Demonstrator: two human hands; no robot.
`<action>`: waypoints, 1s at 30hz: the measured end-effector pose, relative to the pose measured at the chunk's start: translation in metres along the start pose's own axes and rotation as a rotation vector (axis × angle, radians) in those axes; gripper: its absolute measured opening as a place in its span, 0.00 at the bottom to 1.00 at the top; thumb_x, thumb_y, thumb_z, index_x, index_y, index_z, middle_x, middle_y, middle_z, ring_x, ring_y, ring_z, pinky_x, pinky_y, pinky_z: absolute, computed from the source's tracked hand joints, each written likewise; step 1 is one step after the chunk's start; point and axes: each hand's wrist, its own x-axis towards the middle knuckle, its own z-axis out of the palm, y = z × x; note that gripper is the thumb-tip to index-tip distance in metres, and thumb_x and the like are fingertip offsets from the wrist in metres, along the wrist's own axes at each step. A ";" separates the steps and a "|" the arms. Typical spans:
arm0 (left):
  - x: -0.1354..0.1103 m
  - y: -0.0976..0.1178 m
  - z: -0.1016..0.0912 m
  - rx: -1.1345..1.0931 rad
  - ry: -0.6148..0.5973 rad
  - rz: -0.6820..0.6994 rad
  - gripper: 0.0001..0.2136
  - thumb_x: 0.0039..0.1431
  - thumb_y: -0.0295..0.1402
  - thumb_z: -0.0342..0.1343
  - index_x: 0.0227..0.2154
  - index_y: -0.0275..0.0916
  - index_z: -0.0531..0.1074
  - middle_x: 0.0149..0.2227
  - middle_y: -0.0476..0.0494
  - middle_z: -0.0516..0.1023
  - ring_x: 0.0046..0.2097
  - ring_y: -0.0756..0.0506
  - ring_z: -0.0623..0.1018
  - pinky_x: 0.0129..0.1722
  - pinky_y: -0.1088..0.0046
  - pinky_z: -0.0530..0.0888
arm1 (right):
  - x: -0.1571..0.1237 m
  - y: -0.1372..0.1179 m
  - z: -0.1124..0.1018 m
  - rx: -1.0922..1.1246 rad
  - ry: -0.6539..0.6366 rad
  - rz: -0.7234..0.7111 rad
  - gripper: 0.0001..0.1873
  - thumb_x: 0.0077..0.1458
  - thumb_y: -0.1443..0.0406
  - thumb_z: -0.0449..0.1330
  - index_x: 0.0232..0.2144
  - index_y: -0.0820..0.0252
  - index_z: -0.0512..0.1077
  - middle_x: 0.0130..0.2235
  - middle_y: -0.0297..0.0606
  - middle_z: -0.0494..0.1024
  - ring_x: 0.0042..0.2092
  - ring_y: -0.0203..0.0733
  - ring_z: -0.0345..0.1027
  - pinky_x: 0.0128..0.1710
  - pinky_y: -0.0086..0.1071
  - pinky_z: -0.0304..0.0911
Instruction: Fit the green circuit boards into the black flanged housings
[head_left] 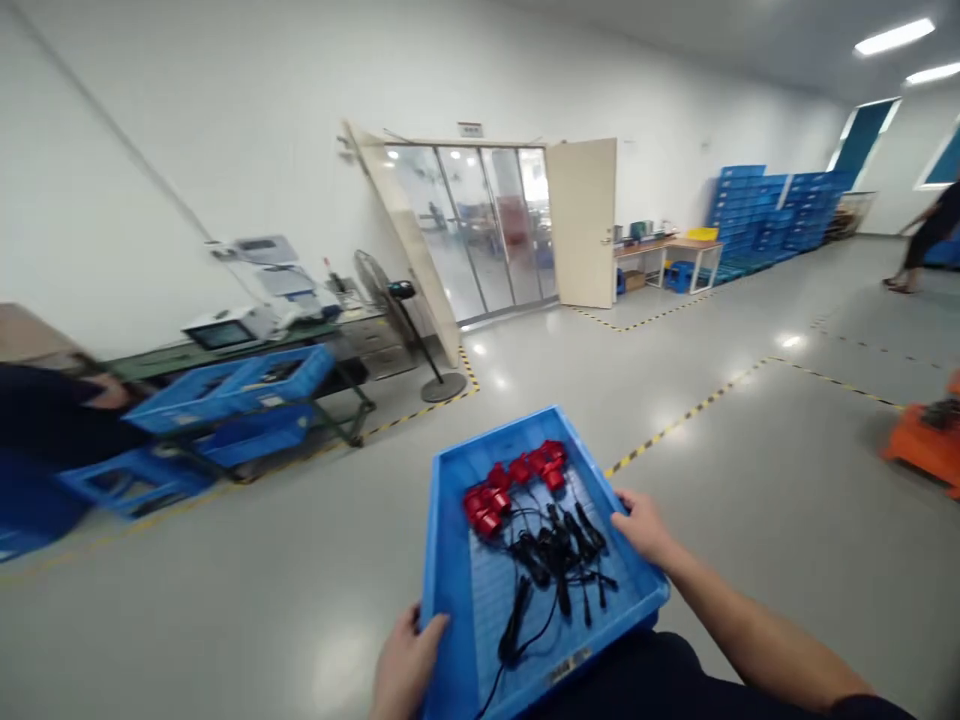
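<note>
Head view: both hands (409, 655) (643, 526) grip a tray (453, 560).

Bright, even light! Long white ceiling lights (894, 37) blazing upper right, glare spots on glossy grey floor (750, 520); blue plastic tray (448, 560) fairly sharp, left side blurred, edges stretched.

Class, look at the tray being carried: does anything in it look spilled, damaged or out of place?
Nothing looks spilled or clearly damaged in the blue tray. One mild oddity: a black cable bundle lies apart from the other black cables, toward the tray's near end, its lead trailing toward the near left corner.
</note>
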 end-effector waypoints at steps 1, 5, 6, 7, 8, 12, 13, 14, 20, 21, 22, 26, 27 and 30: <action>0.036 0.021 0.002 -0.031 0.001 0.017 0.18 0.45 0.41 0.53 0.38 0.37 0.73 0.41 0.34 0.84 0.46 0.33 0.82 0.47 0.62 0.79 | 0.036 -0.003 0.005 0.022 0.009 0.012 0.29 0.42 0.66 0.54 0.48 0.60 0.79 0.46 0.38 0.84 0.47 0.48 0.77 0.53 0.38 0.69; 0.172 0.102 0.022 -0.099 -0.083 0.049 0.17 0.48 0.34 0.53 0.42 0.34 0.73 0.40 0.36 0.84 0.41 0.39 0.83 0.41 0.69 0.79 | 0.160 -0.002 0.013 0.075 0.079 0.087 0.29 0.43 0.63 0.55 0.49 0.61 0.78 0.48 0.40 0.83 0.50 0.51 0.77 0.56 0.41 0.67; 0.206 0.120 0.031 -0.101 -0.111 0.061 0.17 0.49 0.32 0.53 0.42 0.34 0.73 0.40 0.36 0.84 0.41 0.40 0.83 0.41 0.70 0.78 | 0.188 0.002 0.015 0.083 0.108 0.112 0.30 0.43 0.63 0.55 0.50 0.62 0.78 0.48 0.42 0.83 0.51 0.52 0.76 0.57 0.41 0.67; 0.239 0.136 0.041 -0.101 -0.135 0.083 0.17 0.49 0.32 0.53 0.42 0.34 0.74 0.40 0.37 0.84 0.42 0.40 0.83 0.41 0.70 0.78 | 0.216 0.007 0.017 0.092 0.135 0.141 0.30 0.43 0.62 0.56 0.50 0.63 0.77 0.49 0.43 0.83 0.51 0.52 0.76 0.56 0.41 0.67; 0.273 0.152 0.051 -0.102 -0.154 0.108 0.16 0.49 0.31 0.53 0.42 0.33 0.74 0.41 0.37 0.84 0.42 0.40 0.83 0.41 0.70 0.78 | 0.245 0.013 0.019 0.101 0.156 0.167 0.31 0.44 0.62 0.56 0.51 0.63 0.77 0.49 0.44 0.83 0.51 0.52 0.76 0.56 0.41 0.68; 0.396 0.214 0.094 -0.139 -0.149 0.171 0.16 0.49 0.31 0.53 0.41 0.33 0.74 0.39 0.38 0.83 0.41 0.39 0.83 0.42 0.68 0.78 | 0.376 0.031 0.022 0.139 0.167 0.178 0.31 0.45 0.61 0.55 0.52 0.65 0.76 0.49 0.45 0.83 0.51 0.52 0.77 0.54 0.40 0.68; 0.421 0.230 0.102 -0.149 -0.131 0.164 0.15 0.48 0.31 0.53 0.40 0.33 0.74 0.38 0.38 0.83 0.40 0.39 0.82 0.41 0.67 0.78 | 0.412 0.031 0.020 0.137 0.157 0.165 0.31 0.44 0.60 0.55 0.51 0.65 0.77 0.48 0.45 0.83 0.51 0.53 0.77 0.54 0.40 0.68; 0.444 0.247 0.109 -0.159 -0.111 0.152 0.14 0.48 0.30 0.53 0.39 0.34 0.74 0.37 0.39 0.83 0.40 0.39 0.82 0.41 0.67 0.77 | 0.450 0.029 0.017 0.126 0.146 0.156 0.31 0.44 0.60 0.56 0.50 0.64 0.77 0.48 0.44 0.83 0.50 0.53 0.77 0.54 0.40 0.69; 0.574 0.349 0.126 -0.250 -0.024 0.085 0.13 0.49 0.26 0.51 0.39 0.34 0.73 0.37 0.40 0.82 0.41 0.40 0.81 0.42 0.68 0.75 | 0.672 0.001 0.010 -0.014 0.033 0.151 0.33 0.43 0.55 0.57 0.50 0.63 0.78 0.48 0.44 0.83 0.51 0.56 0.77 0.51 0.41 0.69; 0.599 0.360 0.127 -0.256 -0.005 0.075 0.13 0.49 0.25 0.51 0.38 0.33 0.73 0.37 0.40 0.81 0.42 0.40 0.80 0.43 0.68 0.74 | 0.708 -0.001 0.015 -0.019 0.004 0.161 0.34 0.43 0.54 0.58 0.51 0.64 0.77 0.48 0.45 0.83 0.50 0.56 0.77 0.50 0.40 0.70; 0.625 0.369 0.129 -0.265 0.015 0.063 0.13 0.49 0.24 0.52 0.38 0.33 0.73 0.38 0.39 0.81 0.42 0.40 0.80 0.43 0.69 0.74 | 0.745 -0.001 0.022 -0.028 -0.021 0.171 0.34 0.43 0.53 0.58 0.51 0.64 0.77 0.48 0.45 0.83 0.50 0.56 0.77 0.50 0.40 0.71; 0.747 0.392 0.141 -0.359 0.073 0.014 0.13 0.48 0.21 0.52 0.38 0.32 0.73 0.38 0.40 0.81 0.40 0.43 0.80 0.41 0.71 0.73 | 0.890 0.011 0.062 -0.152 -0.079 0.167 0.37 0.43 0.49 0.58 0.53 0.62 0.76 0.50 0.45 0.82 0.52 0.57 0.77 0.50 0.40 0.70; 0.781 0.399 0.144 -0.376 0.081 0.016 0.13 0.48 0.21 0.52 0.38 0.32 0.73 0.37 0.40 0.81 0.40 0.43 0.80 0.41 0.72 0.73 | 0.926 0.015 0.072 -0.191 -0.080 0.164 0.38 0.43 0.48 0.58 0.54 0.62 0.75 0.50 0.46 0.82 0.52 0.58 0.76 0.51 0.41 0.70; 0.887 0.433 0.145 -0.389 0.078 0.038 0.13 0.46 0.19 0.53 0.37 0.33 0.74 0.36 0.41 0.81 0.40 0.43 0.79 0.40 0.72 0.72 | 1.026 0.020 0.098 -0.249 -0.058 0.187 0.41 0.41 0.46 0.59 0.54 0.62 0.75 0.49 0.47 0.83 0.51 0.61 0.77 0.50 0.42 0.71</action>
